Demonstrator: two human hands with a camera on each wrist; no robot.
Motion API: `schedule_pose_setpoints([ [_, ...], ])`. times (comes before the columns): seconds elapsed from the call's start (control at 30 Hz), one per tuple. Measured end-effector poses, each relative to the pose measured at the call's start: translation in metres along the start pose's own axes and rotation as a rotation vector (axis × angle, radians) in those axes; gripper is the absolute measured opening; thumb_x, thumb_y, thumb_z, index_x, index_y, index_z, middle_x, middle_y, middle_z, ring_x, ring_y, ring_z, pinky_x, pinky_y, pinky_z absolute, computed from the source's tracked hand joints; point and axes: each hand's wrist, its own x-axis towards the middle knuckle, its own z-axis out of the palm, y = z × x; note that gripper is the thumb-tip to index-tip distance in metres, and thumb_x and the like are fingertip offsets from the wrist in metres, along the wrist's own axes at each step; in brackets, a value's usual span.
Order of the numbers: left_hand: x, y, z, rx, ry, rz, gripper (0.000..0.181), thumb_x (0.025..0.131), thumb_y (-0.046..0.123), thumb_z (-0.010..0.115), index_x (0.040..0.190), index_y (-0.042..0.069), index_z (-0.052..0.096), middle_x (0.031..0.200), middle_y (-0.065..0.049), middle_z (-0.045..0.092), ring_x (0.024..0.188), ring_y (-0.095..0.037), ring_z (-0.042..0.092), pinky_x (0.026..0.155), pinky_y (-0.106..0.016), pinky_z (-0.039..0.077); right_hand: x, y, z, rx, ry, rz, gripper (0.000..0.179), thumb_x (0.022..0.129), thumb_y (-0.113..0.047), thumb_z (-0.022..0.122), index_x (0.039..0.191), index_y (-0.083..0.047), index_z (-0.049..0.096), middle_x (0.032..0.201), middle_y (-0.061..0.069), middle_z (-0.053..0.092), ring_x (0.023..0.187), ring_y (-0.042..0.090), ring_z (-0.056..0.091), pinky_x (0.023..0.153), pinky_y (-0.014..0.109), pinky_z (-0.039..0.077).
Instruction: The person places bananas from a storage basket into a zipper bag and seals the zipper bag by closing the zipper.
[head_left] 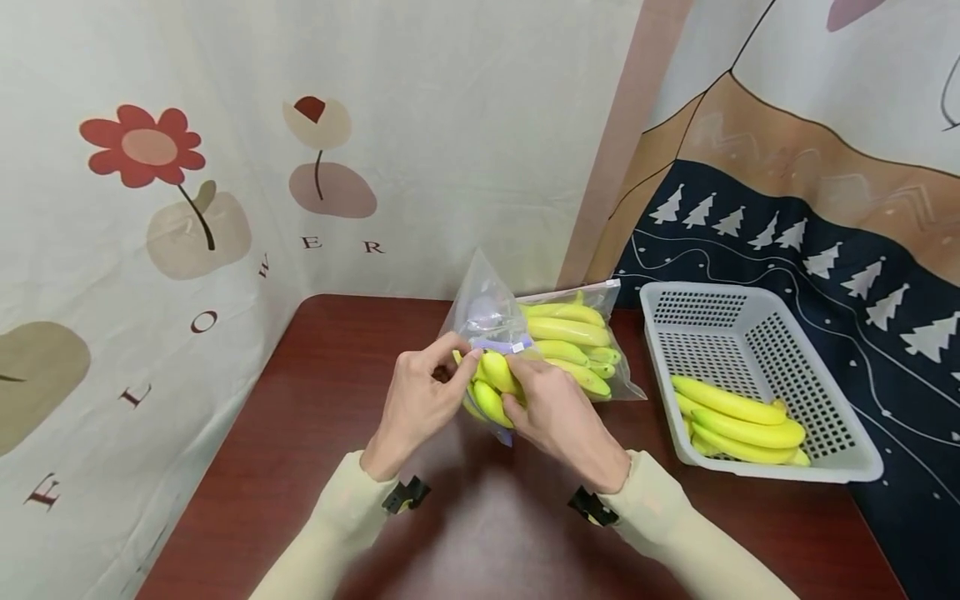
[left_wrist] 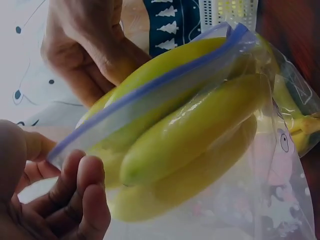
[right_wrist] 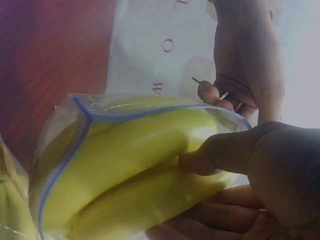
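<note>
Left hand [head_left: 423,387] pinches the clear bag [left_wrist: 250,205] at its blue zip edge [left_wrist: 145,91] | right hand [head_left: 562,408] holds bananas [right_wrist: 140,145], lying in the bag's mouth (thumb on top) | risk — if the pinch loosens, the edge may fold inward and catch the fruit.

Fingers [head_left: 447,343] hold a bag [head_left: 483,315] of bananas [head_left: 495,372] — basket [head_left: 806,360] at right.

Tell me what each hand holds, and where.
The left hand pinches the blue-zipped clear plastic bag by the rim of its mouth; the right hand grips the curved yellow bananas inside near one end.
</note>
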Motion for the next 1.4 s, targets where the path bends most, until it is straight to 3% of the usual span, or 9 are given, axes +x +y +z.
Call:
schedule_pose_setpoints([
  [0.13, -0.004, 0.004, 0.003, 0.011, -0.07, 0.028, 0.013, 0.098, 0.015, 0.067, 0.085, 0.016, 0.061, 0.053, 0.008, 0.047, 0.045, -0.002, 0.042, 0.042, -0.016, 0.033, 0.001, 0.002, 0.002, 0.071, 0.001, 0.08, 0.015, 0.087, -0.009, 0.074, 0.097, -0.007, 0.063, 0.071, -0.002, 0.051, 0.063, 0.01, 0.048, 0.056, 0.022, 0.042],
  [0.3, -0.009, 0.009, 0.005, 0.028, -0.126, 0.034, 0.015, 0.098, 0.011, 0.065, 0.085, 0.013, 0.057, 0.052, 0.008, 0.048, 0.045, 0.001, 0.041, 0.042, -0.015, 0.033, 0.003, 0.005, 0.006, 0.209, 0.095, 0.243, 0.012, 0.087, -0.016, 0.076, 0.093, -0.009, 0.069, 0.069, 0.0, 0.065, 0.058, 0.01, 0.056, 0.052, 0.021, 0.044],
  [0.53, -0.017, 0.02, 0.009, -0.102, -0.235, 0.021, 0.017, 0.098, 0.006, 0.061, 0.084, 0.014, 0.054, 0.059, 0.009, 0.051, 0.052, 0.001, 0.046, 0.047, -0.016, 0.04, 0.011, 0.012, 0.016, 0.428, 0.218, 0.527, 0.017, 0.086, -0.023, 0.079, 0.087, -0.007, 0.079, 0.082, 0.009, 0.079, 0.071, 0.019, 0.076, 0.058, 0.026, 0.057],
  [0.7, -0.017, 0.022, 0.01, -0.19, -0.273, -0.015, 0.018, 0.1, 0.009, 0.061, 0.085, 0.014, 0.053, 0.057, 0.007, 0.05, 0.05, 0.0, 0.046, 0.046, -0.016, 0.037, 0.015, 0.013, 0.019, 0.585, 0.146, 0.661, 0.025, 0.087, -0.026, 0.08, 0.102, -0.006, 0.078, 0.093, 0.012, 0.08, 0.08, 0.022, 0.078, 0.064, 0.031, 0.062],
  [0.97, -0.003, 0.024, 0.0, -0.361, -0.233, -0.197, 0.017, 0.104, 0.015, 0.059, 0.09, 0.008, 0.054, 0.055, -0.007, 0.062, 0.043, -0.017, 0.059, 0.04, -0.03, 0.051, 0.014, 0.013, 0.014, 0.867, -0.02, 0.681, 0.043, 0.094, -0.016, 0.073, 0.134, -0.004, 0.063, 0.119, 0.018, 0.074, 0.101, 0.034, 0.076, 0.08, 0.043, 0.064],
  [1.13, 0.006, 0.021, -0.005, -0.434, -0.149, -0.266, 0.02, 0.105, 0.018, 0.059, 0.091, 0.006, 0.053, 0.055, -0.012, 0.059, 0.042, -0.019, 0.058, 0.042, -0.035, 0.053, 0.007, 0.017, 0.006, 0.734, -0.074, 0.52, 0.04, 0.093, -0.015, 0.075, 0.132, -0.008, 0.066, 0.124, 0.012, 0.073, 0.11, 0.025, 0.072, 0.088, 0.036, 0.063],
  [1.27, 0.01, 0.017, -0.012, -0.482, -0.088, -0.328, 0.018, 0.105, 0.017, 0.059, 0.092, 0.005, 0.053, 0.056, -0.013, 0.059, 0.042, -0.019, 0.058, 0.044, -0.037, 0.055, -0.001, 0.024, -0.001, 0.516, 0.037, 0.371, 0.031, 0.089, -0.014, 0.076, 0.12, -0.008, 0.072, 0.116, 0.009, 0.073, 0.102, 0.023, 0.071, 0.083, 0.034, 0.063],
  [1.33, 0.011, 0.015, -0.016, -0.496, -0.065, -0.347, 0.018, 0.104, 0.017, 0.059, 0.092, 0.005, 0.053, 0.055, -0.011, 0.059, 0.042, -0.019, 0.058, 0.044, -0.037, 0.055, -0.003, 0.03, -0.006, 0.389, 0.091, 0.356, 0.034, 0.087, -0.017, 0.078, 0.118, -0.007, 0.072, 0.114, 0.01, 0.071, 0.102, 0.027, 0.068, 0.087, 0.036, 0.059],
  [1.4, 0.013, 0.012, -0.02, -0.5, -0.049, -0.35, 0.018, 0.104, 0.017, 0.059, 0.092, 0.005, 0.053, 0.054, -0.008, 0.058, 0.042, -0.019, 0.058, 0.045, -0.037, 0.055, -0.004, 0.035, -0.011, 0.274, 0.081, 0.393, 0.038, 0.086, -0.025, 0.079, 0.118, -0.008, 0.07, 0.109, 0.01, 0.07, 0.1, 0.03, 0.066, 0.085, 0.04, 0.054],
])
